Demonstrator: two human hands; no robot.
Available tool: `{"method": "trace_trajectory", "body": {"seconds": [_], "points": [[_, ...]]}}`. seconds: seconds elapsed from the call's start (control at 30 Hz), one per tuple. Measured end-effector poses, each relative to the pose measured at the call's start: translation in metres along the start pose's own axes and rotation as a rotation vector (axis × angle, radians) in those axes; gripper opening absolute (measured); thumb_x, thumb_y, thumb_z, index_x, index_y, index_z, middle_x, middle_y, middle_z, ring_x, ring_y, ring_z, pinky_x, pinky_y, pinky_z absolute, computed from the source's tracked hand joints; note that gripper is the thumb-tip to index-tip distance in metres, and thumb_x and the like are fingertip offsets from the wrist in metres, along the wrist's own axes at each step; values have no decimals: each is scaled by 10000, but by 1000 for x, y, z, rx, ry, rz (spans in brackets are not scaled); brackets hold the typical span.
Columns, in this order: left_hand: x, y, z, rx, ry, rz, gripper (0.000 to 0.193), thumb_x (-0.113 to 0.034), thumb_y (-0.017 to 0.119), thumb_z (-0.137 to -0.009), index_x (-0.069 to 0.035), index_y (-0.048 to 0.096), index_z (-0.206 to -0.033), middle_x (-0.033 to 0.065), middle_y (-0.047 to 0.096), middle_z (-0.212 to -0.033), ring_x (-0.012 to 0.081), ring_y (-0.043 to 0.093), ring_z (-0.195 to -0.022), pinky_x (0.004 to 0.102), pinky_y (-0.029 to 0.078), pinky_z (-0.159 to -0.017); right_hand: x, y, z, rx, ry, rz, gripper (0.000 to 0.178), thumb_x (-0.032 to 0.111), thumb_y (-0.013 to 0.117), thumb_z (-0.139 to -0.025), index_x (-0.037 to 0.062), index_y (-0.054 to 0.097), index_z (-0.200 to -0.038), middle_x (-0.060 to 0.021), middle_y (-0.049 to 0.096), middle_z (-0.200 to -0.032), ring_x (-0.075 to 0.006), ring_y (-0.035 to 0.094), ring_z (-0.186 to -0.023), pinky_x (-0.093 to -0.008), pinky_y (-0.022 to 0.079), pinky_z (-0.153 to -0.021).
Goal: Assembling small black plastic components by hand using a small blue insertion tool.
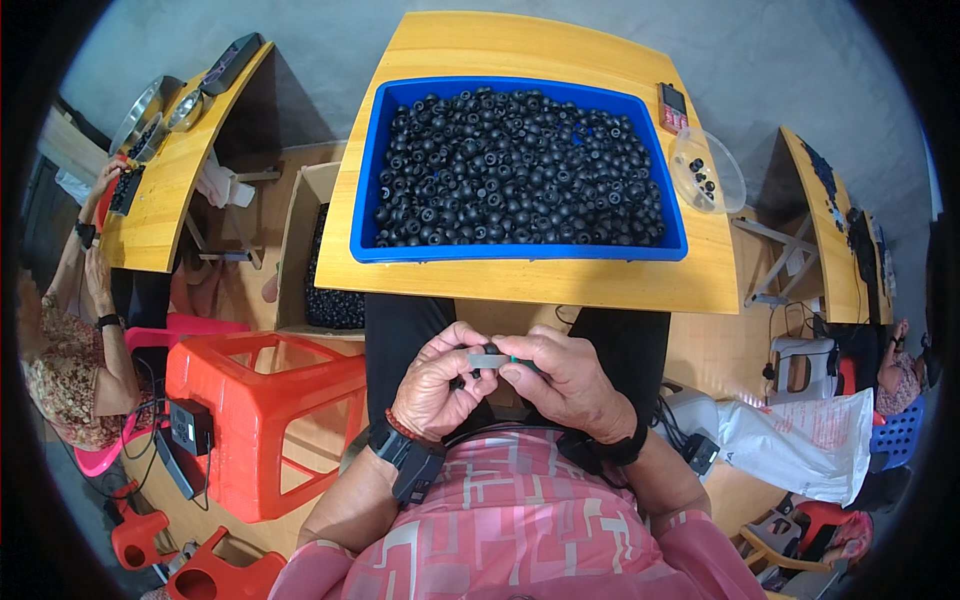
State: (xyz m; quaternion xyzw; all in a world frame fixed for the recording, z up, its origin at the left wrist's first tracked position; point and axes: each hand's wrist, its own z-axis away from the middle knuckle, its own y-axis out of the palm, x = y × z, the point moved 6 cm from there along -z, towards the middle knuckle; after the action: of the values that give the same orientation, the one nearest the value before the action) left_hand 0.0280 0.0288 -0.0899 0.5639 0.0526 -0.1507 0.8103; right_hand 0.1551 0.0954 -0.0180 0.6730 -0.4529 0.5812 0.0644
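Note:
Above my lap, in front of the table edge, both hands are close together. My left hand (443,380) is closed, its fingertips pinching a small round black part (490,349) like those in the tray. My right hand (570,380) is wrapped round a small knife-like tool (485,361). A flat grey blade and a bit of green show on it; its dark handle is mostly hidden in the palm. The blade lies across the black part at the left fingertips. Beyond the hands, a blue tray (520,254) on the table is heaped with small hollow black balls.
On the yellow table (460,280), a clear round dish (728,170) with several black balls and a small handheld device (673,108) sit right. A cardboard box (292,270) of black parts stands left, near an orange stool (230,420). Other people sit at side tables.

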Motion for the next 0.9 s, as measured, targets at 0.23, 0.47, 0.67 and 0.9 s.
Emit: {"method": "trace_trajectory", "body": {"seconds": [0.23,0.47,0.67,0.9], "points": [[0,2,-1,19,-9,10,116,49,555,-905,-16,594,-992,101,642,-884,148,617,-736,267,505,-647,-1,0,0,13,-4,13,285,115,664,-892,18,619,-1156,-116,571,-778,-268,590,-647,-347,478,-578],[1,1,0,-13,-30,-18,127,66,542,-890,-12,594,-976,103,635,-885,151,615,-731,263,507,-636,-1,0,0,4,6,-14,284,102,679,-882,14,624,-1146,-110,573,-777,-258,593,-646,-340,481,-576],[-1,0,0,-1,-26,-39,124,62,545,-892,-16,595,-973,93,639,-881,137,612,-726,256,517,-643,0,-1,-1,9,1,2,276,111,674,-887,16,632,-1142,-109,571,-774,-255,598,-648,-340,483,-576],[-5,1,-1,16,18,-123,110,52,563,-893,-32,590,-959,84,641,-884,112,599,-698,246,516,-629,0,-2,-1,43,37,12,270,121,657,-899,13,640,-1146,-107,562,-767,-253,596,-644,-340,482,-571]]}}
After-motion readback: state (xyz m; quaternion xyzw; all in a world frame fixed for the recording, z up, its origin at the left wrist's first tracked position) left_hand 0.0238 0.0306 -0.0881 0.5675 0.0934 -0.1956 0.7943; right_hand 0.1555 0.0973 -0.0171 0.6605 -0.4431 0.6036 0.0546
